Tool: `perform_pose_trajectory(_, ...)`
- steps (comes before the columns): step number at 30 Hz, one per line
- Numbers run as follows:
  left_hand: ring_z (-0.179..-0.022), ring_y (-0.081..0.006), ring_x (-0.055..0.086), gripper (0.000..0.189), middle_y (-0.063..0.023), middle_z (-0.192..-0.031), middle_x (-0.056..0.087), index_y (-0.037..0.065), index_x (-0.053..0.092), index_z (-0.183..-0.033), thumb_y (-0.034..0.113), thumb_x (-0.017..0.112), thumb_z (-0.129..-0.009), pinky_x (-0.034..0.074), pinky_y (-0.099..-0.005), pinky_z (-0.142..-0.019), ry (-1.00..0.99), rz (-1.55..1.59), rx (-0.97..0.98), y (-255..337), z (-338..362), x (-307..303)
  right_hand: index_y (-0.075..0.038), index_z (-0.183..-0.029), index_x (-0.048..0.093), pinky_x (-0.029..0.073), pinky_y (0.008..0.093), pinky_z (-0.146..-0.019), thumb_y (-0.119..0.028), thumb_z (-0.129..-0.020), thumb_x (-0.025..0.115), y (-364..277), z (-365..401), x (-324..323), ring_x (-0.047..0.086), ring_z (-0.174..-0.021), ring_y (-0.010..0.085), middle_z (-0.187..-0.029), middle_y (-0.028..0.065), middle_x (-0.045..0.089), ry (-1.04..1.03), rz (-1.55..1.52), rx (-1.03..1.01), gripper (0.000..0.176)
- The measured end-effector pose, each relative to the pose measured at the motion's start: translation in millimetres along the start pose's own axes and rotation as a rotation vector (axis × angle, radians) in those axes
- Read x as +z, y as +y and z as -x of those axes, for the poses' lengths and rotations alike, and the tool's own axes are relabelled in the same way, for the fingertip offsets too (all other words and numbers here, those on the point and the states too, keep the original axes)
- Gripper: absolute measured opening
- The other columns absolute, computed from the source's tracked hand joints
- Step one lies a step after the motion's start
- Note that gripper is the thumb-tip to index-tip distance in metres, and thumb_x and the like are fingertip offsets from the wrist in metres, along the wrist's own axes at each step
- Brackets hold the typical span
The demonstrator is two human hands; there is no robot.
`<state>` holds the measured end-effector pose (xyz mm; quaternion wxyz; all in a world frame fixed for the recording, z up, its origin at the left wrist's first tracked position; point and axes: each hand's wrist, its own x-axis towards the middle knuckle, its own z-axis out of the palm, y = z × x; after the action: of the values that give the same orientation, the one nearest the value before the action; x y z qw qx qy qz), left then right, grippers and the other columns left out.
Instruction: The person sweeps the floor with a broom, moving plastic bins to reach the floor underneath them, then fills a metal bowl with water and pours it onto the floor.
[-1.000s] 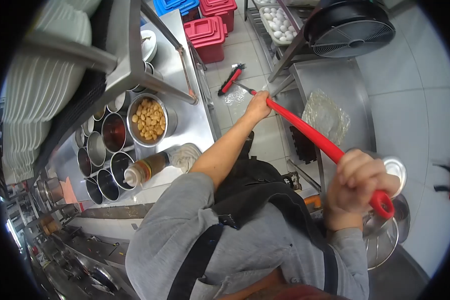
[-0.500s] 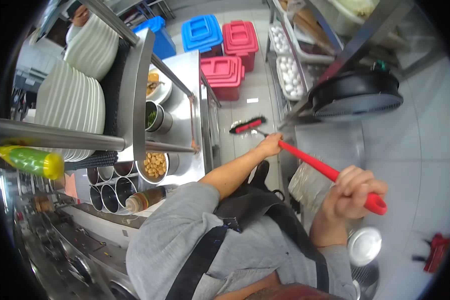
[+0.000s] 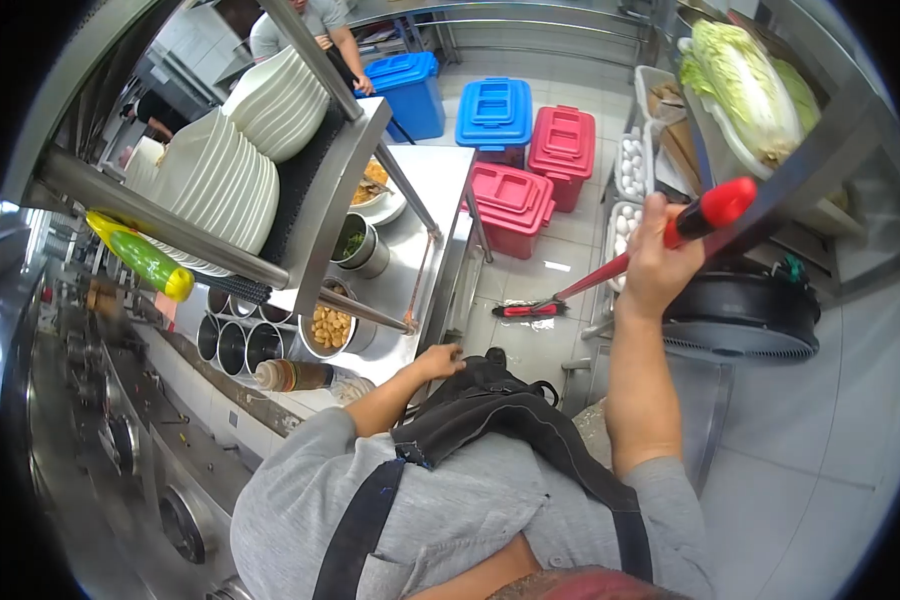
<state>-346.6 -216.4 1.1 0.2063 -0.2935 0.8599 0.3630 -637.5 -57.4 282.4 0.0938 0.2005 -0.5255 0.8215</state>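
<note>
My right hand (image 3: 660, 262) is raised and closed around the upper handle of a red broom (image 3: 595, 274), just below its red and black grip end. The handle slants down and away to the broom's red head with dark bristles, which rests on the tiled floor (image 3: 515, 345). A shiny, wet-looking patch lies around the head. My left hand (image 3: 440, 362) is off the handle, with its fingers loosely bent and apart. It hangs beside the steel counter (image 3: 425, 215), near my dark apron, and holds nothing visible.
Red bins (image 3: 510, 205) and blue bins (image 3: 495, 115) stand ahead. On the left, a shelf bears stacked white plates (image 3: 215, 190). A black round fan (image 3: 740, 312), egg trays (image 3: 625, 230) and cabbage (image 3: 745, 85) are right. Another person (image 3: 325, 25) stands behind the counter.
My left hand has let go of the broom handle and moved left. My right hand has risen and moved forward with the handle, which now stands more steeply. The view has shifted.
</note>
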Motion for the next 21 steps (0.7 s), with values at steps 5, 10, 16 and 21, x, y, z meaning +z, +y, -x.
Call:
perform_pose_trajectory(5, -0.103, -0.0269, 0.059, 0.047, -0.0172, -0.108, 0.063, 0.004, 0.055, -0.118, 0.041, 0.050, -0.090, 0.044, -0.0338, -0.090, 0.043, 0.353, -0.135, 12.1, 40.6, -13.2, -0.006, -0.072, 0.054, 0.029, 0.0198, -0.040, -0.015, -0.081, 0.071, -5.8, -64.1, 57.5, 0.040, -0.043, 0.0025, -0.055, -0.0050, 0.047, -0.084, -0.127, -0.003, 0.021)
perform_pose_trajectory(10, -0.112, -0.0268, 0.052, 0.054, -0.0191, -0.117, 0.058, 0.001, 0.053, -0.121, 0.046, 0.043, -0.093, 0.037, -0.0312, -0.095, 0.074, 0.629, -0.109, 17.0, 24.0, -45.9, -0.005, -0.072, 0.054, 0.028, 0.0208, -0.038, -0.020, -0.081, 0.071, 18.4, -131.2, 126.7, 0.039, -0.041, 0.0030, -0.052, -0.0046, 0.045, -0.205, -0.016, -0.078, 0.025)
perform_pose_trajectory(16, -0.107, -0.0167, 0.049, 0.048, -0.0096, -0.114, 0.057, -0.002, 0.052, -0.118, 0.039, 0.039, -0.097, 0.035, -0.0275, -0.093, -0.033, 1.127, -0.018, 91.5, 37.6, -138.5, -0.008, -0.067, 0.054, 0.028, 0.0204, -0.040, -0.022, -0.084, 0.067, 48.8, -176.9, 185.2, 0.039, -0.042, 0.0035, -0.052, -0.0068, 0.045, -0.262, 0.084, -0.159, 0.026)
perform_pose_trajectory(21, -0.099, -0.0217, 0.055, 0.047, -0.0109, -0.106, 0.060, 0.003, 0.054, -0.114, 0.039, 0.028, -0.098, 0.038, -0.0284, -0.087, 0.100, 0.749, -0.044, 33.0, -0.1, -114.5, -0.006, -0.062, 0.053, 0.026, 0.0235, -0.043, -0.022, -0.083, 0.069, 94.4, -209.4, 210.7, 0.035, -0.046, 0.0032, -0.052, -0.0078, 0.042, -0.230, 0.216, -0.282, 0.030)
